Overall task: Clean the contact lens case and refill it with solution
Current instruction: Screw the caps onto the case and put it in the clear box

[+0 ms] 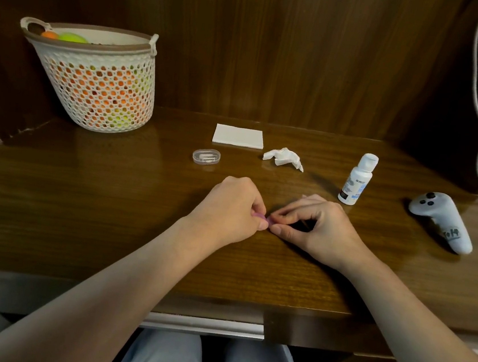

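Between the two hands, a pink lens case (pixel 262 217), pinched by left hand (pixel 233 207) and right hand (pixel 317 227) alike.

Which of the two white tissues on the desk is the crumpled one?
The crumpled tissue is the one nearer the solution bottle, lying wadded up. The other tissue, just behind it to the left, is folded flat in a neat rectangle.

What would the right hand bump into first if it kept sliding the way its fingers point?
The right hand points left, so it would meet the left hand first; both already pinch the small pink case between them.
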The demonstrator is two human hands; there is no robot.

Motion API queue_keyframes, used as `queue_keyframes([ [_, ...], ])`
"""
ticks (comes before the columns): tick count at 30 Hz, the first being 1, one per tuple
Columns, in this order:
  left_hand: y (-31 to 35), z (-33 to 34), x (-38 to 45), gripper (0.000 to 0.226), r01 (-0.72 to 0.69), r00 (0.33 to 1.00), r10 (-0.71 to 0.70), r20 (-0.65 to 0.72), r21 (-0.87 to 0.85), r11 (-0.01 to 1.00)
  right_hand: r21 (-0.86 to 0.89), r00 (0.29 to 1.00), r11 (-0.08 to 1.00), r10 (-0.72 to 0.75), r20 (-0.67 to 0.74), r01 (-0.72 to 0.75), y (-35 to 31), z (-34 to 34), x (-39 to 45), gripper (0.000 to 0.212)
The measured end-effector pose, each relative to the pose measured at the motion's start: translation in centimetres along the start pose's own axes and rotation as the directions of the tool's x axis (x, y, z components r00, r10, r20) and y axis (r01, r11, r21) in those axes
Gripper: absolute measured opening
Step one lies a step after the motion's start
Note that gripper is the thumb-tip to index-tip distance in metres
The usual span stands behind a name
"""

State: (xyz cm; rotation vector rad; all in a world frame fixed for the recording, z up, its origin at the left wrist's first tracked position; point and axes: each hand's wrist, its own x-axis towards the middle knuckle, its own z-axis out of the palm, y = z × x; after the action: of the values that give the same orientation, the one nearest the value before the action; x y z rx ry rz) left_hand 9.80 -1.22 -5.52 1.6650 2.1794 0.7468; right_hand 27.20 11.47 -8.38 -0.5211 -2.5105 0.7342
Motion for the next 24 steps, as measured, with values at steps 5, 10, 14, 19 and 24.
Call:
queue_keyframes([
  [5,0.1,-0.2,-0.2,0.023,-0.046,0.998,0.045,0.048,0.034,0.998,0.007,1.0,1.0,0.005,-0.001,-0.005,-0.1,0.0,-0.1,0.008],
  [10,-0.8,0.3,-0.1,0.025,-0.038,0.999,0.038,-0.022,0.008,0.999,0.003,1.0,1.0,0.02,0.007,-0.02,-0.2,-0.1,-0.1,0.009],
  [14,-1.7,0.5,-0.2,0.028,-0.042,0.998,0.04,-0.047,-0.046,0.998,0.003,1.0,1.0,0.024,0.009,-0.024,-0.3,-0.1,-0.2,0.01],
  [19,-2.5,0.9,-0.3,0.027,-0.084,0.996,0.083,-0.026,-0.01,0.996,0.02,1.0,0.999,0.028,0.005,-0.028,-0.2,-0.1,-0.2,0.012],
  [24,-2.7,0.6,-0.6,0.043,-0.087,0.996,0.086,-0.018,-0.049,0.995,0.02,0.999,0.999,0.034,0.012,-0.034,-0.2,-0.1,-0.2,0.011],
])
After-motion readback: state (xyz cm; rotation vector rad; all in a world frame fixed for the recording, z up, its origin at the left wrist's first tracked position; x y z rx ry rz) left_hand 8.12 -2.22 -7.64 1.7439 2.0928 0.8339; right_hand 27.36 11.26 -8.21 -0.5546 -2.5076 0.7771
